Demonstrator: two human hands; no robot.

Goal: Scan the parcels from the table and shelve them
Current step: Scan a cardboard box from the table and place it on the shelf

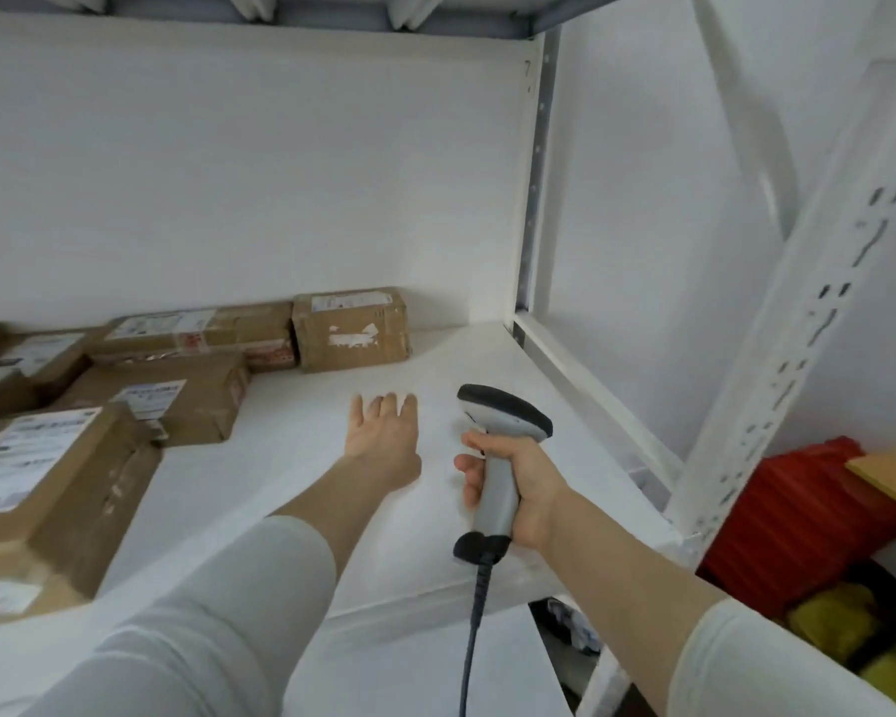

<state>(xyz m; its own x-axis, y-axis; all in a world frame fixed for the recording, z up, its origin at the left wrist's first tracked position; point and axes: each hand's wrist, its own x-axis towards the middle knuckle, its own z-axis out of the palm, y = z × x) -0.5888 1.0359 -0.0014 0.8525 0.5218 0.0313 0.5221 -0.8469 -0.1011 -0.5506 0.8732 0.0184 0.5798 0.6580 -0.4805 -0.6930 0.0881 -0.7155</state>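
Grip of right hand [526, 489] wraps scanner [505, 414]; left hand [384, 439] spread over shelf [425, 530] holding parcels [350, 328].

Brown cardboard parcels [161, 395] with white labels lie flat in a cluster on the left half of the white shelf [435, 364]. The rearmost box [350, 328] sits against the back wall, with torn white patches on its front face. A flatter one [203, 333] lies just beside it on the left, and the biggest [47, 489] lies at the front left edge. The scanner [497, 458] – pale grey handle, dark head, dark cable hanging from its base – is gripped upright in the right hand [518, 489] over the shelf's right front part.
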